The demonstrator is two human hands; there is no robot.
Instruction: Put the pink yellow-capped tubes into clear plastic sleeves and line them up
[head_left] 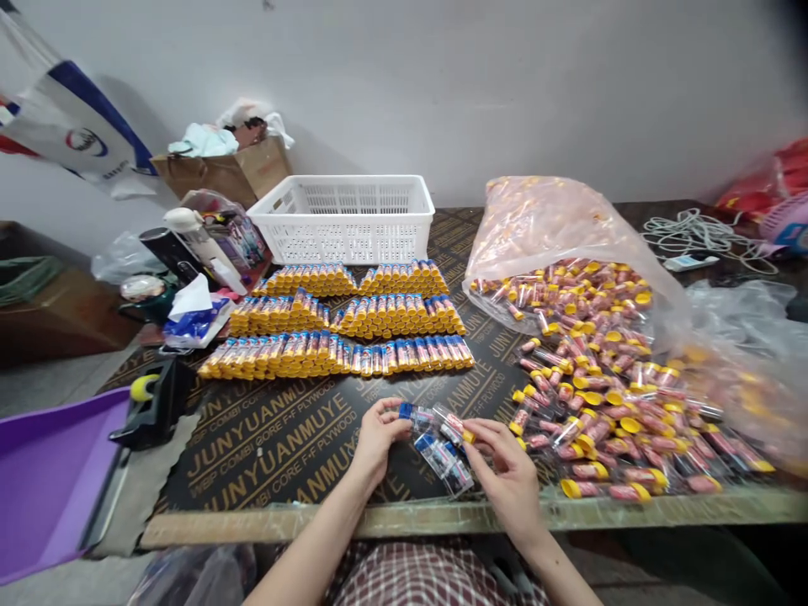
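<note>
Pinching clear-wrapped tubes (pixel 437 450) between the fingers of the left hand (pixel 377 439) and right hand (pixel 505 475) over the plywood tabletop (pixel 265 454), with 3 long rows of blue-capped tubes (pixel 334 358) done ahead and a loose heap of yellow-capped tubes (pixel 599 396) left spilling from a plastic bag (pixel 555 227).

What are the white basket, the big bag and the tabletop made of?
The basket looks like moulded plastic, with regular slots. The bag seems glossy plastic film, creased, see-through. The tabletop looks like dark coated plywood; its print says plywood.
</note>
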